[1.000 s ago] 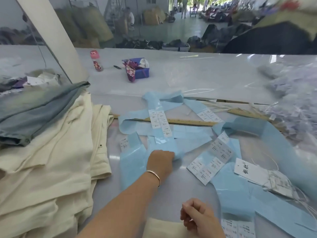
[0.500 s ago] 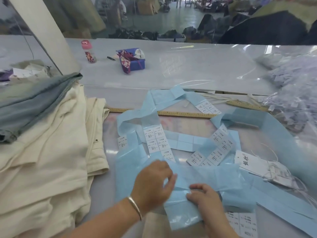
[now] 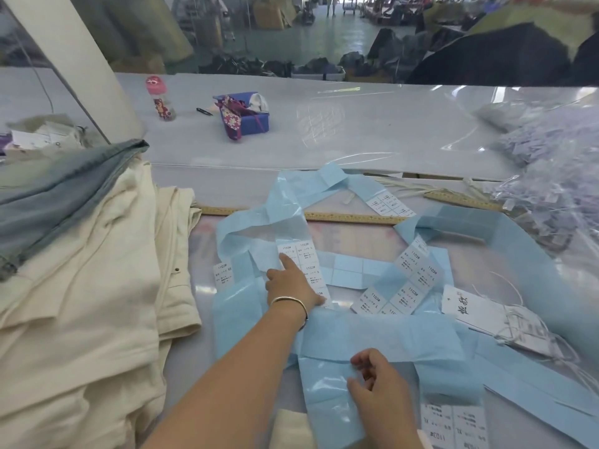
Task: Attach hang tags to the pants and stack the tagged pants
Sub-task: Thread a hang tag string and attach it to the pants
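left arm: bare, reaches forward from lower left, bangle at wrist | left hand [image 3: 291,283]: palm down, index finger extended, other fingers loosely bent | right hand [image 3: 379,380]: low and near, fingers curled, thumb and fingertips pinching together

The wooden ruler [image 3: 353,218] lies across the table [image 3: 356,131]. Left of the ruler sits the stack of pants [image 3: 81,286]. Before the ruler, backing strips [image 3: 350,332] with size stickers [image 3: 299,254] spread out. Right of the ruler lie hang tags [image 3: 466,306], beyond them a heap of tag strings [image 3: 551,189]. Behind the ruler stand a bottle [image 3: 160,98] and a small bin [image 3: 249,118].
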`<state>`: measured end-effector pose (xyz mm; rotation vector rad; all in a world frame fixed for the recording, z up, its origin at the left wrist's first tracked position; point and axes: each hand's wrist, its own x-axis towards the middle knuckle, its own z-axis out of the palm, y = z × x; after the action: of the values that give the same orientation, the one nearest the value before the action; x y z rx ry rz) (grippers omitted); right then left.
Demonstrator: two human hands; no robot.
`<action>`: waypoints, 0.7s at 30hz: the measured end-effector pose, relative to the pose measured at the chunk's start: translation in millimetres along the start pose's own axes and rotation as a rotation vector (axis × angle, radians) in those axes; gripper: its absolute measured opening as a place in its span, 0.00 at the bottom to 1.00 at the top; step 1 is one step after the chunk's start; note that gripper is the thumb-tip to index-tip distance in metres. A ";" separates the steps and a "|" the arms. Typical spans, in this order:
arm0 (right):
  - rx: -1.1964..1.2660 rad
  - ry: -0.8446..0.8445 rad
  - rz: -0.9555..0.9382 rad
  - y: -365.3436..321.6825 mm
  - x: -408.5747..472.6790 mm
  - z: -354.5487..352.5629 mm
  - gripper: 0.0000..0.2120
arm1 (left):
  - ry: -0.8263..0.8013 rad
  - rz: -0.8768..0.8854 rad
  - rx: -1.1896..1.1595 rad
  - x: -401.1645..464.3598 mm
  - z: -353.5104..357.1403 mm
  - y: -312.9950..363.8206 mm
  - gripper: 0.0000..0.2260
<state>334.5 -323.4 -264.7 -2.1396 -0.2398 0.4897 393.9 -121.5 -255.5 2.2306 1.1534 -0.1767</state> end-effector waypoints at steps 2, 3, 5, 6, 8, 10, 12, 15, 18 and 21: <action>-0.002 0.015 -0.012 1.6 0.6 1.1 0.14 | 0.018 -0.015 -0.213 3.8 -1.0 -0.5 0.41; 0.005 0.030 -0.021 2.9 0.7 0.9 0.14 | 0.035 -0.033 -0.336 6.3 -3.8 -3.0 0.31; 0.025 0.071 -0.042 6.5 1.2 0.0 0.15 | -0.002 -0.057 -0.656 10.1 -13.2 -7.8 0.18; 0.032 0.092 -0.051 8.4 1.6 -0.5 0.15 | -0.051 -0.051 -0.824 11.7 -19.5 -9.2 0.13; 0.031 0.133 -0.067 9.5 2.1 -1.7 0.15 | -0.170 -0.033 -1.039 10.9 -36.0 -7.3 0.11; -0.006 0.189 -0.109 7.6 2.3 -3.8 0.14 | -0.203 0.037 -1.144 6.2 -57.5 -0.6 0.11; -0.045 0.267 -0.170 3.8 1.3 -6.7 0.13 | -0.106 0.177 -1.239 -0.2 -84.1 8.7 0.10; -0.065 0.345 -0.212 -3.5 -2.9 -13.6 0.12 | 0.129 0.449 -1.241 -19.4 -129.0 19.2 0.11; 0.029 0.397 -0.270 -15.5 -11.2 -27.3 0.12 | 0.172 0.737 -1.118 -56.1 -153.4 20.9 0.16; 0.242 0.392 -0.235 -43.1 -22.1 -46.5 0.06 | 0.077 0.868 -0.916 -97.6 -133.9 6.9 0.18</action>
<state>334.9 -340.7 -199.8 -1.8927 -0.1953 -0.0400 318.9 -115.1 -107.7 1.6737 0.1130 0.6613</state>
